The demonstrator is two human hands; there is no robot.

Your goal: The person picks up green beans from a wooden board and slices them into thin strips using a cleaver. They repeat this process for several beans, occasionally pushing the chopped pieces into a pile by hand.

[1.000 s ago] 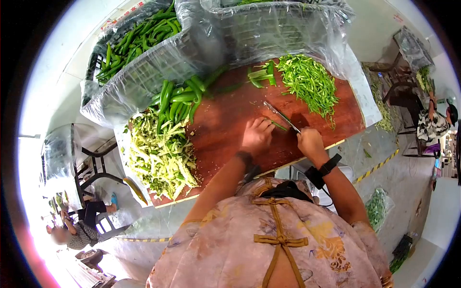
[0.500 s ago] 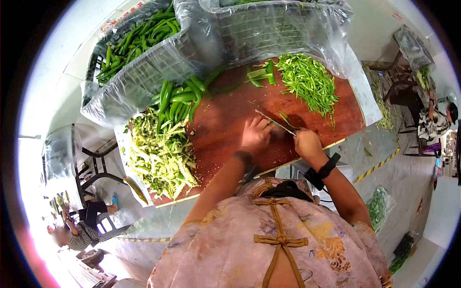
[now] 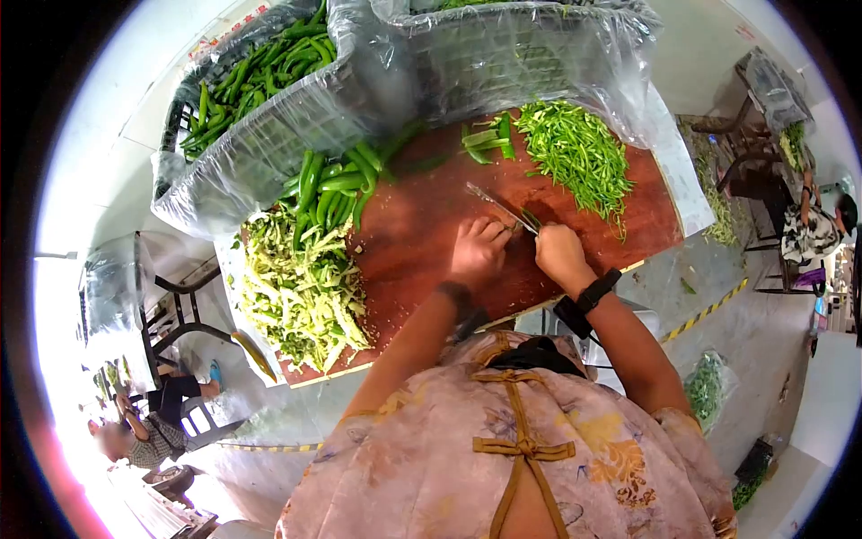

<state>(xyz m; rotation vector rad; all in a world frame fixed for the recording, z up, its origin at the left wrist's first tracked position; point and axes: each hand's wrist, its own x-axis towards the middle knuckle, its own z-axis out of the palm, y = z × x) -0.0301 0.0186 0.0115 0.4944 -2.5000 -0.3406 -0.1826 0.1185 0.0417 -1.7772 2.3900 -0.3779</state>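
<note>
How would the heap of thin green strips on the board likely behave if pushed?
The heap of strips would probably slump and spread, being loosely piled. Single strips likely weigh little and bend easily, looking so slender.

Plastic-lined crates [image 3: 530,76] and heaped peppers [image 3: 344,182] suggest a food-prep workroom.

The right hand [image 3: 564,256] grips a knife [image 3: 499,207], its blade slanting across the reddish-brown board [image 3: 409,242]. The left hand [image 3: 479,250] sits just beside the blade, fingers curled. Shredded green pepper [image 3: 579,162] is piled at far right; pale pepper cores [image 3: 301,292] and whole green peppers [image 3: 337,189] lie at left. Behind stand 2 plastic-lined crates [image 3: 530,72], the left filled with green peppers [image 3: 292,56].
</note>
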